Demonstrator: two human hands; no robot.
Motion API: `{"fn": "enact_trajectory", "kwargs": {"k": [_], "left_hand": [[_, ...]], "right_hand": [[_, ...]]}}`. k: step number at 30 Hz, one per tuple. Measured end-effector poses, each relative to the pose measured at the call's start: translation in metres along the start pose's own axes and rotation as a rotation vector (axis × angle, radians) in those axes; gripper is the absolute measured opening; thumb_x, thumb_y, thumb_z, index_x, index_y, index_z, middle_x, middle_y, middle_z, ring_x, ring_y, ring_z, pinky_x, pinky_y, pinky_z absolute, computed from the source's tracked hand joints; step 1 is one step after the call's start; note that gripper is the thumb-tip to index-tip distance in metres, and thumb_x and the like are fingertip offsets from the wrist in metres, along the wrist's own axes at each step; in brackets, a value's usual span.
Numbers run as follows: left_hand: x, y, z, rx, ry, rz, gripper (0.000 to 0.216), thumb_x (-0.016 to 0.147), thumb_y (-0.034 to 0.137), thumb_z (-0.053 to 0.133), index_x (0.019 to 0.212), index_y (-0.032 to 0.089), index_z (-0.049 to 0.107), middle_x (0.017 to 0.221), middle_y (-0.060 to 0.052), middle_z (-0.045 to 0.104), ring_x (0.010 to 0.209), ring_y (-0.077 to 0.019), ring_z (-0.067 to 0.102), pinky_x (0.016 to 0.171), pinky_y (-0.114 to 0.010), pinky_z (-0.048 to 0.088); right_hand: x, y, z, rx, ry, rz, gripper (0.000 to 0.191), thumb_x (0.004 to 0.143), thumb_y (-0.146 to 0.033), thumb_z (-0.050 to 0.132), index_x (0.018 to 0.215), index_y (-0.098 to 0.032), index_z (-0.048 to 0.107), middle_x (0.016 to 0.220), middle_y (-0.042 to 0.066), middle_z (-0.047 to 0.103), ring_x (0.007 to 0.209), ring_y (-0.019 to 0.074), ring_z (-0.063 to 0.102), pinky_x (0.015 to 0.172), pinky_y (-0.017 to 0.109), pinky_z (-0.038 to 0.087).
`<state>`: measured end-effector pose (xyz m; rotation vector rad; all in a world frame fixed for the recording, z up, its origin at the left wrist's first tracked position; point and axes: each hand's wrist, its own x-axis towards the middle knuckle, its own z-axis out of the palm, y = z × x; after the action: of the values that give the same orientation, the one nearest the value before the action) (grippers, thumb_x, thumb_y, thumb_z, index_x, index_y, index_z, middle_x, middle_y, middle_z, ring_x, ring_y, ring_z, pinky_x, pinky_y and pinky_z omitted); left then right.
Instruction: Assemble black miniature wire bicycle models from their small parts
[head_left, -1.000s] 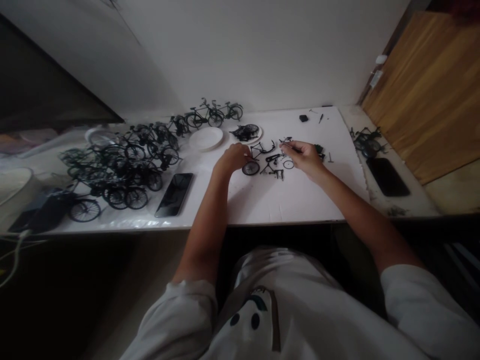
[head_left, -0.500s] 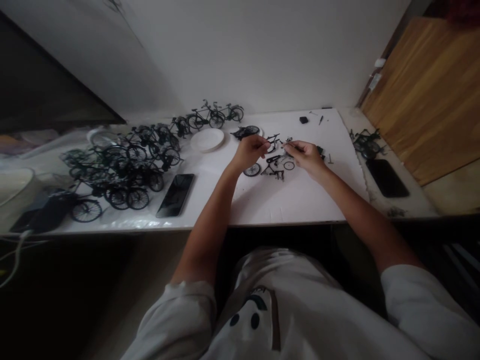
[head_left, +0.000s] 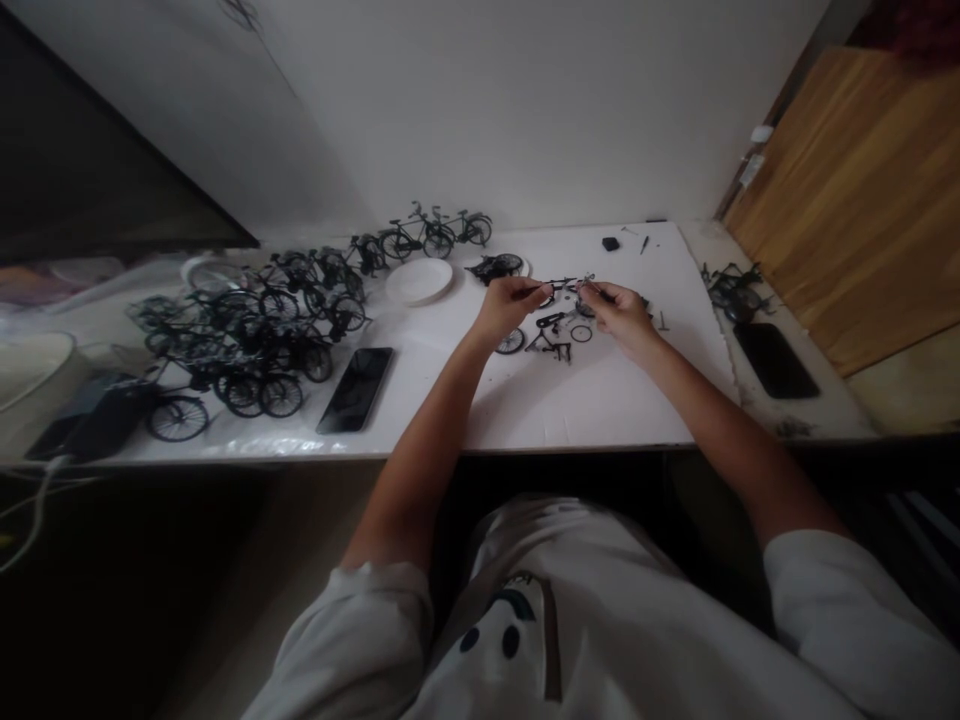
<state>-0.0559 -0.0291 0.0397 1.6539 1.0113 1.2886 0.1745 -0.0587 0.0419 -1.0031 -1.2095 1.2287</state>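
Observation:
Over the white board, my left hand (head_left: 511, 305) is closed, pinching a small black model bicycle frame (head_left: 562, 283) between thumb and fingers. Close on its right, the fingertips of my right hand (head_left: 619, 312) are pressed together on a small dark bicycle part (head_left: 589, 278), perhaps a handlebar, close to the frame's end. Whether the two pieces touch I cannot tell. Below the hands lie another black frame piece (head_left: 553, 347), a small thin wheel (head_left: 581, 333) and a larger spoked wheel (head_left: 511, 342), which my left wrist partly covers.
Several black model bicycles (head_left: 247, 330) crowd the left side, with more along the wall. A white dish (head_left: 420, 281), a phone (head_left: 356, 390) and a plate with wheels (head_left: 499, 266) surround the work spot. A second dark phone (head_left: 776, 360) lies right, beside dark parts (head_left: 735, 288).
The frame in my left hand has tilted flatter, and my hands have come slightly closer together. The whole view has shifted a little; the loose parts lie as before.

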Motion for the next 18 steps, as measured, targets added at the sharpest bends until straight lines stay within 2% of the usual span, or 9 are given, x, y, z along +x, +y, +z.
{"fn": "enact_trajectory", "kwargs": {"k": [7, 13, 18], "left_hand": [[0.0, 0.0, 0.001, -0.008, -0.042, -0.019, 0.041, 0.084, 0.058, 0.089, 0.088, 0.018, 0.082, 0.067, -0.001, 0.067, 0.063, -0.0106, 0.059, 0.063, -0.025, 0.046], [0.001, 0.001, 0.005, -0.113, -0.028, -0.102, 0.05, 0.085, 0.062, 0.09, 0.089, 0.014, 0.077, 0.073, -0.003, 0.071, 0.063, -0.0101, 0.065, 0.065, -0.024, 0.055], [-0.002, 0.01, 0.006, -0.133, -0.015, -0.094, 0.052, 0.084, 0.063, 0.091, 0.083, 0.015, 0.073, 0.071, -0.003, 0.071, 0.063, -0.0096, 0.064, 0.067, -0.024, 0.056]], "right_hand": [[-0.001, -0.002, -0.003, 0.014, -0.08, 0.015, 0.065, 0.067, -0.072, 0.099, 0.105, -0.021, 0.083, 0.07, -0.007, 0.044, 0.056, 0.0071, 0.024, 0.047, 0.025, 0.018], [0.0, -0.004, -0.005, 0.052, -0.161, 0.059, 0.062, 0.064, -0.063, 0.104, 0.101, -0.019, 0.082, 0.071, -0.007, 0.045, 0.056, 0.0055, 0.024, 0.049, 0.024, 0.018], [0.0, -0.005, -0.006, 0.053, -0.22, 0.07, 0.059, 0.065, -0.063, 0.104, 0.097, -0.019, 0.08, 0.068, -0.009, 0.041, 0.057, 0.0062, 0.021, 0.048, 0.024, 0.017]]}}
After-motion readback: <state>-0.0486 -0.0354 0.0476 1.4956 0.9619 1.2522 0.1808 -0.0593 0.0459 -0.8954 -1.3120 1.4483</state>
